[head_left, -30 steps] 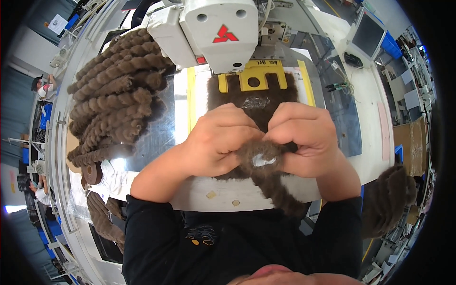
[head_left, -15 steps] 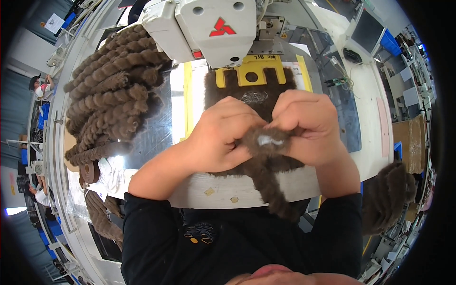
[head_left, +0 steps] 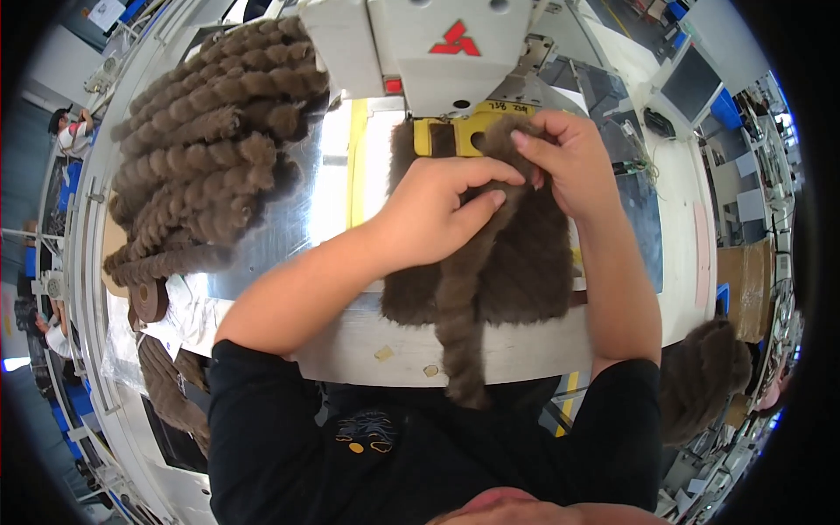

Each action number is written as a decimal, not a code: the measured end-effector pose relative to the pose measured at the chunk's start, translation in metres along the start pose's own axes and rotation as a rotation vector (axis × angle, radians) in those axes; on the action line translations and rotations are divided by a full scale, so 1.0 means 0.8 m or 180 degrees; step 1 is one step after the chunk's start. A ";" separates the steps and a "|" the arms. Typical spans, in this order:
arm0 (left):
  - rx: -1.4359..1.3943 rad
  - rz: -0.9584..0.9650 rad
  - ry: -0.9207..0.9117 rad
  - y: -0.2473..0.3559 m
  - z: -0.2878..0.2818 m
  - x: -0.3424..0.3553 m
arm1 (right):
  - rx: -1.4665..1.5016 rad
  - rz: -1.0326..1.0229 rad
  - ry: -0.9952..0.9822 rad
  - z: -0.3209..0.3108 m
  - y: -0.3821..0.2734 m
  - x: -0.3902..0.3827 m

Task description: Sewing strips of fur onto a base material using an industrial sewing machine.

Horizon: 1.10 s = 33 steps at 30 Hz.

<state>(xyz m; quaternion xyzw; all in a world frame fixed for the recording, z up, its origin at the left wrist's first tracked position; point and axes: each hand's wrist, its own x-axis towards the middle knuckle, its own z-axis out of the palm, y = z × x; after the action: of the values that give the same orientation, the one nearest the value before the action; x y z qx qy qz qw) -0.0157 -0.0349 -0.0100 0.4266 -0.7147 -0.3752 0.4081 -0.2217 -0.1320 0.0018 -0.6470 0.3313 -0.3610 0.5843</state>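
A long brown fur strip (head_left: 462,293) runs from beneath the sewing machine head down over the table's front edge. My right hand (head_left: 573,166) pinches its upper end between thumb and fingers, beside the yellow template plate (head_left: 426,138). Lower down, my left hand (head_left: 437,210) grips the same strip with thumb and forefinger, its other fingers partly hidden. Beneath both hands lies a flat brown fur panel (head_left: 534,276), whose far edge goes under the yellow plate. The strip covers part of the panel and plate.
The white machine head (head_left: 459,66) stands close beyond my hands. At the left lies a pile of ribbed brown fur pieces (head_left: 206,140), with a brown tape roll (head_left: 150,300) nearer me. More fur (head_left: 707,381) hangs at the right. A monitor (head_left: 691,80) stands far right.
Both hands have shifted up, the right one most, carrying the strip's upper end toward the yellow plate. The strip now lies stretched lengthwise, and its pale patch no longer shows. My view has shifted slightly.
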 end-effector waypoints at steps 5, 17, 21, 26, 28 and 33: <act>0.0227 -0.0544 -0.0581 -0.032 -0.029 0.008 | -0.0113 0.0744 -0.0214 -0.003 0.050 0.044; 0.2312 0.0752 0.0111 -0.084 -0.033 -0.016 | -0.2442 0.0195 -0.0291 0.055 0.050 0.076; 0.2652 0.0576 0.0012 -0.079 -0.037 -0.019 | -0.2309 -0.0147 -0.0016 0.059 0.046 0.078; 0.2958 0.0509 -0.0188 -0.072 -0.041 -0.011 | -0.2589 0.0185 -0.0002 0.044 0.040 0.090; 0.3198 0.0505 -0.0271 -0.066 -0.042 -0.008 | -0.2806 0.0292 -0.0092 0.041 0.041 0.094; 0.3589 0.0629 -0.0315 -0.064 -0.035 0.007 | -0.2871 0.0180 -0.0272 0.042 0.036 0.098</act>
<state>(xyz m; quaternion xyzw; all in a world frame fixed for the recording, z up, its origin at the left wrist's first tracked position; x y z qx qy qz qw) 0.0231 -0.0634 -0.0428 0.4914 -0.8590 0.0844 0.1167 -0.1525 -0.1838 -0.0224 -0.8418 0.4486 -0.1374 0.2669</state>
